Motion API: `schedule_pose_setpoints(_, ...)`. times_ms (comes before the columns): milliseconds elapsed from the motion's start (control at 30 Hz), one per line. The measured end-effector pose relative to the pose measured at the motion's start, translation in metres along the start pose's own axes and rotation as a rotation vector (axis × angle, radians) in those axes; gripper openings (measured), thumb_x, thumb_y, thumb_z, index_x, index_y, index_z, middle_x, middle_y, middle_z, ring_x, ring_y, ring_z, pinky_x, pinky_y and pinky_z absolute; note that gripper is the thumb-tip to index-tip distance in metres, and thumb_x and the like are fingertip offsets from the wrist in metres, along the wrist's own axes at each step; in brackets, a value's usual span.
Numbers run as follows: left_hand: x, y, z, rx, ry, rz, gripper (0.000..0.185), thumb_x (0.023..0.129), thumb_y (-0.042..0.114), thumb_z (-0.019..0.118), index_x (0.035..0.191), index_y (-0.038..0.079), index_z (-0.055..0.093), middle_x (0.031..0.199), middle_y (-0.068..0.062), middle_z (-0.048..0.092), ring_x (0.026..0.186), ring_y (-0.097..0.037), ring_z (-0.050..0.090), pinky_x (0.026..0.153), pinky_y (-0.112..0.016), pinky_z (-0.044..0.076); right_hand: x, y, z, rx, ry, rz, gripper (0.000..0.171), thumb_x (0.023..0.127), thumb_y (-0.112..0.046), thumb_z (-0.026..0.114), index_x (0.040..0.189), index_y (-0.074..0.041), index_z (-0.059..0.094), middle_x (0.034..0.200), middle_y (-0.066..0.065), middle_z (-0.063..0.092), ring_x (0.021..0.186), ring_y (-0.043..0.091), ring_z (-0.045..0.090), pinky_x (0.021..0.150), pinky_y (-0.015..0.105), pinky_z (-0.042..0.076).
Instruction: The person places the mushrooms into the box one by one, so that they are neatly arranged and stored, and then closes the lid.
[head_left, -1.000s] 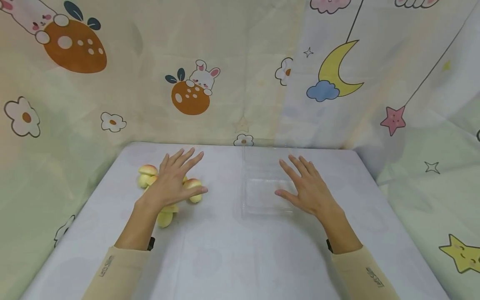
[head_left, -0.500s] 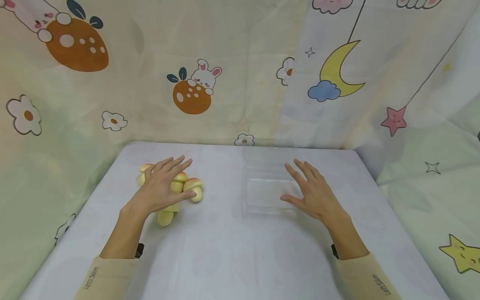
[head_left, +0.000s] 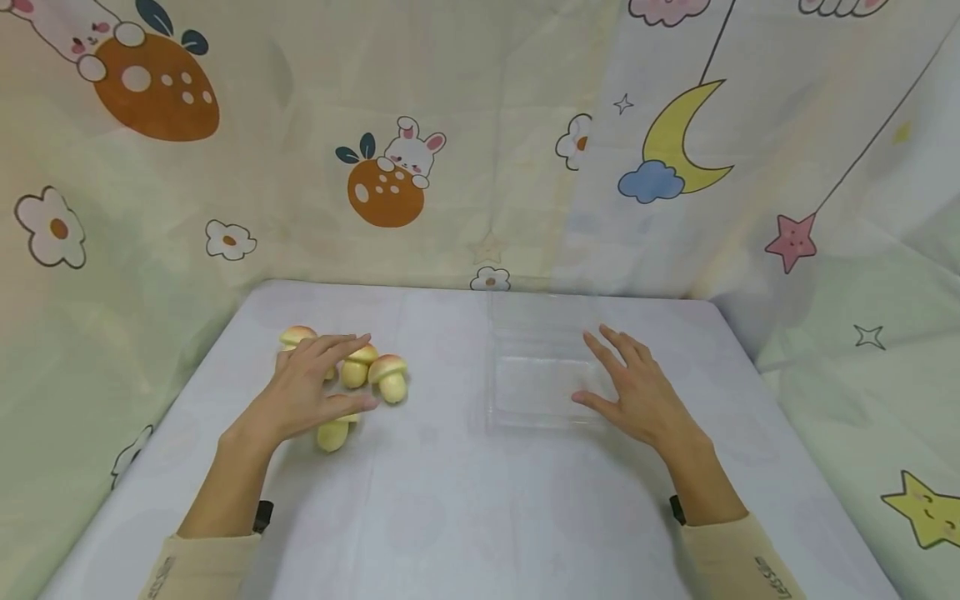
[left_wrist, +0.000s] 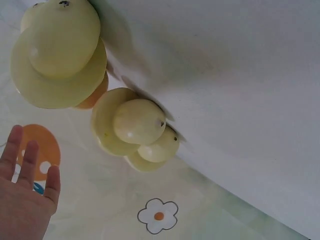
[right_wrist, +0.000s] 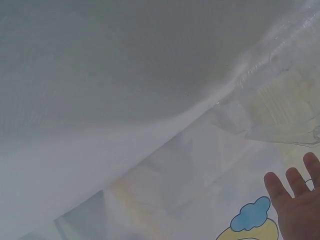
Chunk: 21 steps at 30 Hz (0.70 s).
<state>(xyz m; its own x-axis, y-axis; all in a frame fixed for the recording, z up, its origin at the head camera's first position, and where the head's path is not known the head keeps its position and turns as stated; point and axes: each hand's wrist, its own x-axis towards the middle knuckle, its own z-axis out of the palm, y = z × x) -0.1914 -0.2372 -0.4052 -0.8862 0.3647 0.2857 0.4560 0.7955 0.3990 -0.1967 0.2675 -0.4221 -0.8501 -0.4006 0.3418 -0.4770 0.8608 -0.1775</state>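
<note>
Several yellow toy mushrooms with reddish-tinged caps lie at the left of the table; one mushroom [head_left: 390, 380] shows plainly, another mushroom [head_left: 332, 435] sits nearer the person. Over this group hovers my left hand [head_left: 296, 392], fingers extended and thumb apart, partly hiding some of them. The left wrist view shows mushroom stems [left_wrist: 140, 121] close by and my left hand's fingers spread. A transparent plastic container [head_left: 536, 387] stands right of the middle. My right hand [head_left: 641, 396] is held over its right side, fingers spread, gripping nothing. Whether it touches the container I cannot tell.
A white-covered table [head_left: 450, 517] carries everything. Behind and beside it hangs a cloth curtain [head_left: 495, 167] printed with rabbits, flowers, a moon and stars. The table's back edge meets the curtain.
My left hand has drifted left and toward the person, uncovering some mushrooms. My right hand has shifted right and slightly nearer the person. The mushrooms and container stay put.
</note>
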Motion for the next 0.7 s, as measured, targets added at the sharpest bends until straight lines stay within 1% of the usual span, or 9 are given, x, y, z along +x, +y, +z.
schedule_pose_setpoints(100,-0.004,0.000,-0.002,-0.007,-0.019,-0.015,0.090,0.075,0.068,0.081,0.152,0.032,0.050,0.145,0.003,0.055,0.119,-0.021,0.052,0.092,-0.052,0.030,-0.002,0.002,0.000,0.009,-0.015,0.019,0.091,0.091,-0.053,0.074,0.164,-0.021,0.028,0.166,0.017,0.029,0.144,0.052,0.031,0.108,0.070,0.037)
schedule_pose_setpoints(200,-0.008,-0.002,-0.002,-0.013,-0.030,-0.017,0.090,0.074,0.066,0.083,0.151,0.029,0.052,0.143,0.004,0.055,0.111,-0.018,0.055,0.095,-0.051,0.038,-0.005,0.005,0.001,0.028,-0.040,0.043,0.089,0.094,-0.053,0.071,0.164,-0.021,0.027,0.167,0.016,0.026,0.145,0.050,0.030,0.109,0.069,0.037)
schedule_pose_setpoints(300,-0.013,-0.004,-0.002,-0.022,-0.044,-0.016,0.090,0.074,0.063,0.085,0.150,0.025,0.053,0.142,0.003,0.054,0.113,-0.021,0.059,0.097,-0.051,0.046,-0.006,0.007,0.000,0.051,-0.070,0.073,0.087,0.096,-0.053,0.068,0.164,-0.021,0.026,0.167,0.015,0.024,0.144,0.048,0.030,0.106,0.069,0.039)
schedule_pose_setpoints(367,-0.016,-0.005,-0.002,-0.036,-0.050,-0.022,0.089,0.074,0.060,0.086,0.149,0.023,0.054,0.139,0.002,0.054,0.115,-0.023,0.060,0.097,-0.051,0.049,-0.008,0.007,0.000,0.067,-0.085,0.092,0.085,0.097,-0.052,0.067,0.165,-0.022,0.025,0.168,0.015,0.023,0.144,0.048,0.031,0.104,0.069,0.041)
schedule_pose_setpoints(467,-0.020,-0.007,-0.003,-0.042,-0.067,-0.029,0.089,0.074,0.060,0.086,0.148,0.021,0.054,0.134,0.002,0.054,0.116,-0.022,0.060,0.096,-0.050,0.050,-0.009,0.008,-0.002,0.085,-0.101,0.112,0.084,0.098,-0.052,0.066,0.165,-0.021,0.024,0.167,0.016,0.023,0.140,0.050,0.035,0.099,0.070,0.044)
schedule_pose_setpoints(533,-0.022,-0.008,-0.003,-0.045,-0.077,-0.034,0.090,0.074,0.063,0.085,0.148,0.020,0.055,0.132,0.002,0.054,0.117,-0.023,0.059,0.096,-0.050,0.049,-0.009,0.009,-0.003,0.096,-0.112,0.122,0.084,0.098,-0.051,0.065,0.165,-0.020,0.024,0.167,0.017,0.023,0.139,0.052,0.037,0.098,0.071,0.044)
schedule_pose_setpoints(700,-0.027,-0.011,-0.003,-0.059,-0.103,-0.073,0.095,0.072,0.072,0.080,0.149,0.022,0.053,0.137,0.004,0.052,0.123,-0.023,0.055,0.100,-0.051,0.047,-0.011,0.012,-0.004,0.151,-0.137,0.150,0.085,0.099,-0.049,0.066,0.165,-0.017,0.023,0.166,0.019,0.024,0.141,0.054,0.037,0.103,0.072,0.040)
